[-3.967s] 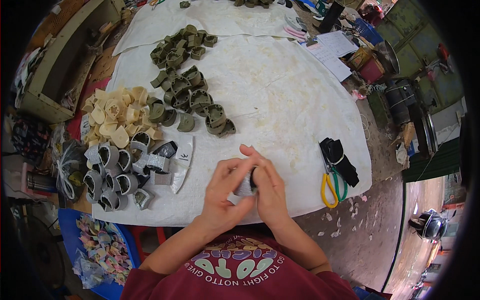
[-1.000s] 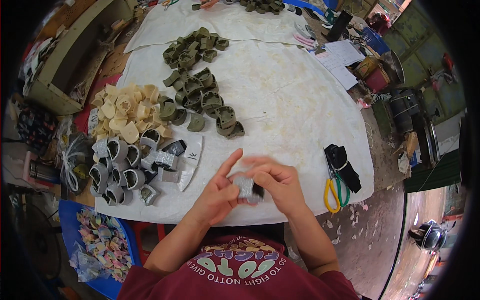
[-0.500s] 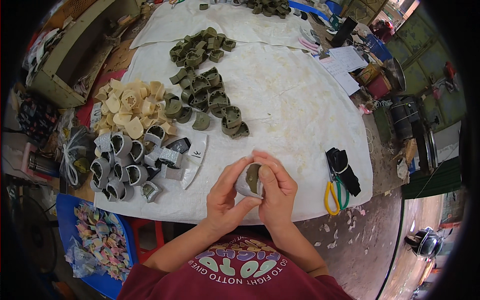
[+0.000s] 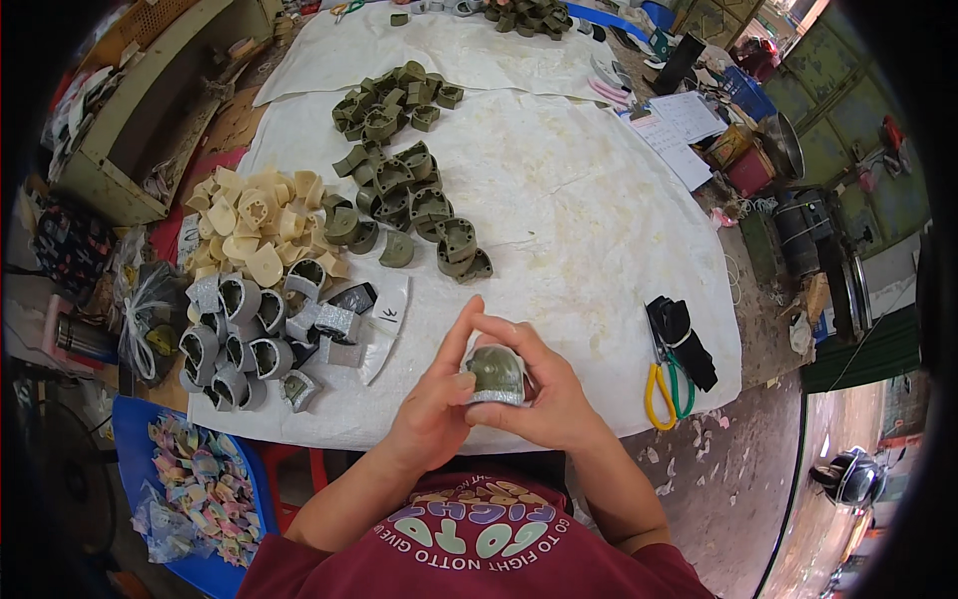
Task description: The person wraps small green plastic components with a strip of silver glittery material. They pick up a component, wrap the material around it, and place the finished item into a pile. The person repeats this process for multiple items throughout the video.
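Note:
Close above the near edge of the cloth, a shoe heel (image 4: 496, 375) sits between my two hands, its hollow green side facing up and silver glittery covering round its rim. My right hand (image 4: 547, 391) is closed round its right side, the thumb along the near edge. My left hand (image 4: 431, 407) presses at the left side with its thumb, fingers stretched up along the far side. To the left lies a pile of silver-covered heels (image 4: 239, 339). Beyond it are cream heels (image 4: 254, 225) and bare green heels (image 4: 399, 190).
A white cloth (image 4: 589, 220) covers the table. Scissors with yellow and green handles (image 4: 659, 394) lie at the right beside a black cloth bundle (image 4: 687, 334). Papers (image 4: 674, 135) rest at the far right. A blue tub (image 4: 130, 424) of colourful scraps stands lower left.
The heel has turned in my hands, so its hollow green side now faces up more fully. My left hand has shifted down and left, its fingers straighter.

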`<action>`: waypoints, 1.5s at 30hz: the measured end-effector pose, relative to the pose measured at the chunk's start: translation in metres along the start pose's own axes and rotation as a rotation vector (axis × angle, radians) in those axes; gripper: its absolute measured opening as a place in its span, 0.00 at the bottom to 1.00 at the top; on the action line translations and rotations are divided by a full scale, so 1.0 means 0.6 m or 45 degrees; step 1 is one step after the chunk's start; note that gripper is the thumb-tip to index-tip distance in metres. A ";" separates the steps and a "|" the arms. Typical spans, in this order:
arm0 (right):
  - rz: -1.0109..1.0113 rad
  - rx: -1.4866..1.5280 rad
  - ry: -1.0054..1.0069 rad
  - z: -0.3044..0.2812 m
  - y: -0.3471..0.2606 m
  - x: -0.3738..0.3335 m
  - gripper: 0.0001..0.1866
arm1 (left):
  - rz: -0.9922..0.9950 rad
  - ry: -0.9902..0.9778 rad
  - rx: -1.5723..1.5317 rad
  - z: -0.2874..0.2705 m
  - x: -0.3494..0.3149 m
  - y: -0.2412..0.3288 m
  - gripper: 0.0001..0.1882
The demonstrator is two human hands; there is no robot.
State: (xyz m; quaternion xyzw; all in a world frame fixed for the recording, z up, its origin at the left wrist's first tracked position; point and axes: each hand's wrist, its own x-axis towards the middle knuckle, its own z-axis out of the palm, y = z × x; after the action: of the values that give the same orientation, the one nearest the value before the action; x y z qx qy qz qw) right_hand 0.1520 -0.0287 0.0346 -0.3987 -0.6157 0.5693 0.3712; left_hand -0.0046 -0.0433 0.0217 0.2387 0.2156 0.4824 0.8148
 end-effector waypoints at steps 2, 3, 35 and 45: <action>-0.115 0.065 -0.120 -0.005 0.001 0.008 0.35 | 0.015 0.064 -0.007 0.001 -0.003 -0.008 0.45; -0.174 0.100 -0.180 -0.007 0.003 0.010 0.33 | 0.023 0.097 -0.008 0.001 -0.003 -0.010 0.46; -0.301 -0.261 -0.081 -0.024 0.005 0.003 0.28 | -0.002 0.201 0.226 -0.012 0.005 -0.003 0.40; 0.074 0.160 0.253 0.040 0.011 -0.001 0.20 | 0.380 0.069 0.314 -0.016 0.021 -0.017 0.46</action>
State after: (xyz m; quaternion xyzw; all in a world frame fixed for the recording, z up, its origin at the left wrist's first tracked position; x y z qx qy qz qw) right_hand 0.1311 -0.0387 0.0261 -0.4466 -0.5272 0.5750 0.4381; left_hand 0.0021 -0.0344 0.0065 0.3530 0.2572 0.5739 0.6927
